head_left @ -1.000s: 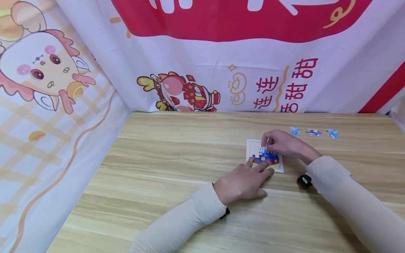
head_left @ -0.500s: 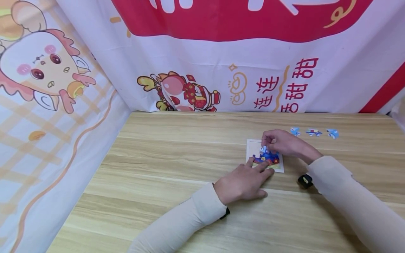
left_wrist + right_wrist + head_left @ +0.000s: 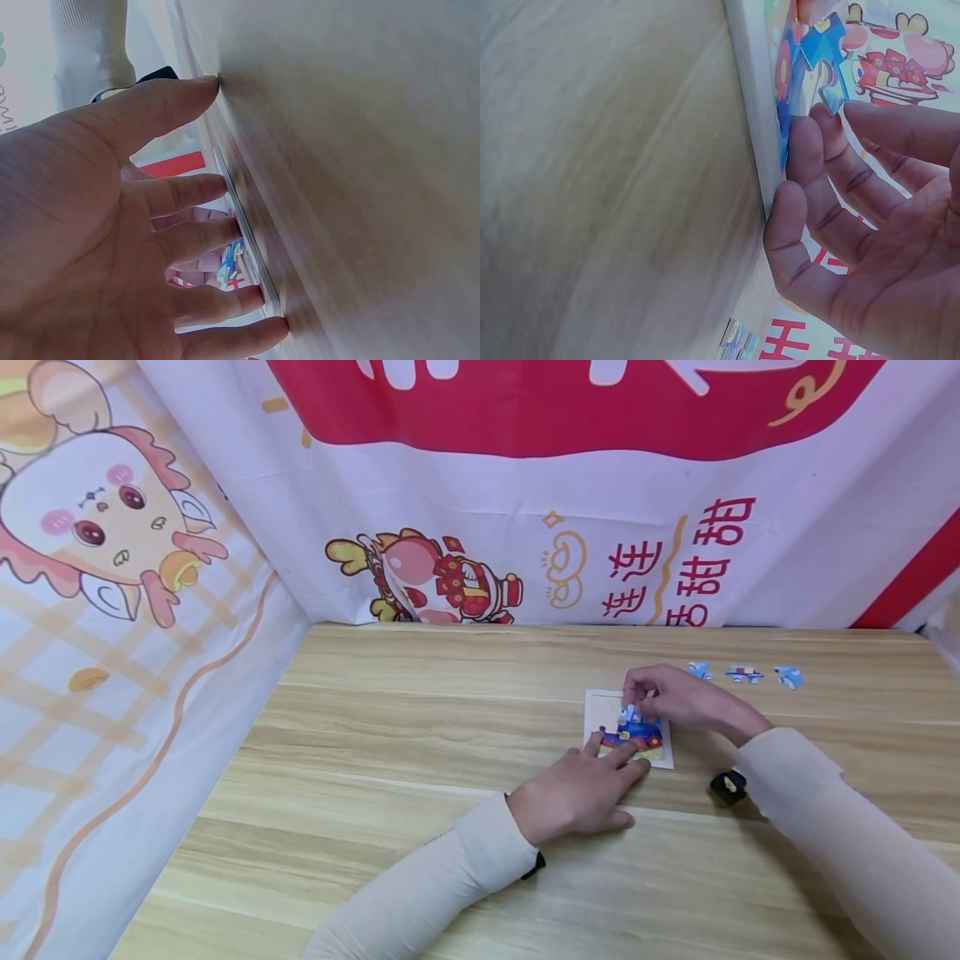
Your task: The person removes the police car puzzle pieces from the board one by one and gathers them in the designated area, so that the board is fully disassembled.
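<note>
Puzzle piece (image 3: 825, 45) over board (image 3: 606, 708), right grip (image 3: 678, 697) pinching its end; likely light, stiff, hold by edges; left grip (image 3: 573, 793) spread on board.

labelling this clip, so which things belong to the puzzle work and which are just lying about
Puzzle work:
puzzle board, touched by the left hand
puzzle piece, pinched by the right hand
three loose pieces on the table, likely for the same puzzle

Apart from it:
black device at the right wrist
printed cloth behind the table
</note>
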Demonstrator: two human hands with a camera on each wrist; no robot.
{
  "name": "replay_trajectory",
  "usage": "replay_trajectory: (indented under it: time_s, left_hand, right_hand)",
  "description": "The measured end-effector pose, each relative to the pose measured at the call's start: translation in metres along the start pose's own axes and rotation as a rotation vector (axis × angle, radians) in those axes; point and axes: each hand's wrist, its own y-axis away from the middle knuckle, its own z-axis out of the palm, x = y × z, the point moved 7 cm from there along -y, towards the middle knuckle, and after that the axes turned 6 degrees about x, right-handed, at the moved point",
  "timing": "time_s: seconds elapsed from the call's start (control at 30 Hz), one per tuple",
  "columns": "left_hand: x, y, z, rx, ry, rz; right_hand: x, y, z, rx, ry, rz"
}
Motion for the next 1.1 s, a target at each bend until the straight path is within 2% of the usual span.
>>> replay_trajectory:
  time_s: [0.2, 0.4, 0.57, 0.8, 1.1]
  left_hand:
    - [0.0, 0.0, 0.0, 0.005, -0.005, -0.001]
    - [0.0, 0.0, 0.001, 0.001, -0.013, -0.001]
    - [0.0, -0.001, 0.001, 0.007, -0.019, 0.0]
    - [0.001, -0.001, 0.001, 0.004, -0.019, -0.003]
    - [0.001, 0.0, 0.002, -0.017, -0.003, -0.01]
  right_hand:
    - [-0.001, 0.003, -0.005, -0.002, -0.047, -0.015]
    - [0.004, 0.007, -0.02, 0.05, -0.086, 0.025]
    - [0.022, 0.013, -0.034, 0.083, -0.097, 0.086]
    - [0.049, 0.03, -0.058, 0.121, -0.102, 0.128]
    - [0.095, 0.054, -0.092, 0.168, -0.085, 0.229]
